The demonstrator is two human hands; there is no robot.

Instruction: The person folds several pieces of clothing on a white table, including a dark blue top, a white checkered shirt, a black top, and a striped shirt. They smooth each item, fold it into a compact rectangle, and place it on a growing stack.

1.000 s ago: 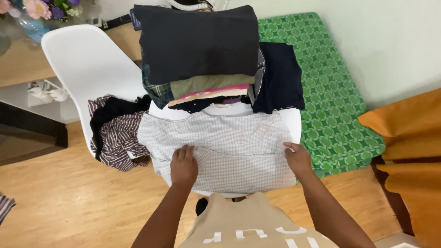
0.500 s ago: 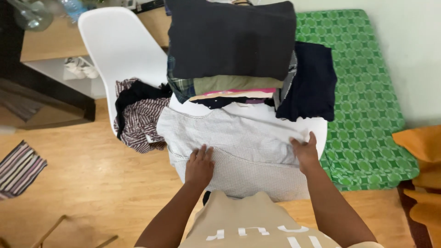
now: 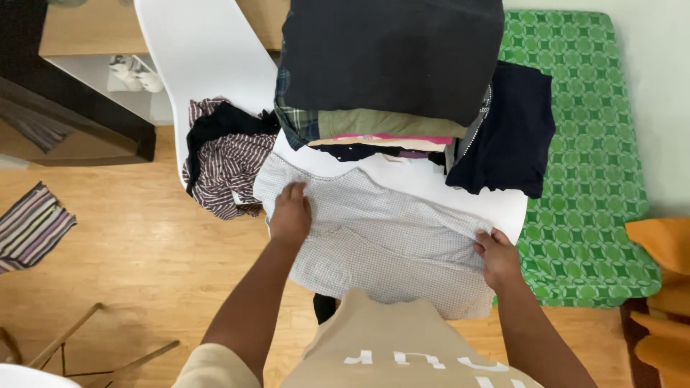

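Head view: a pale checked shirt [image 3: 388, 237] lay spread on a white table [image 3: 460, 190].
Left hand [image 3: 290, 213]: fingers flat, pressing the shirt's left side.
Right hand [image 3: 496, 256]: fingers pinching the shirt's right edge.
Behind: a stack of folded clothes [image 3: 392, 68].
Left: striped garments [image 3: 223, 162] on a white chair [image 3: 205, 50].

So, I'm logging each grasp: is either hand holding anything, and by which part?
Both hands are on the pale checked shirt: the left hand presses flat near its left edge, and the right hand pinches its right edge.
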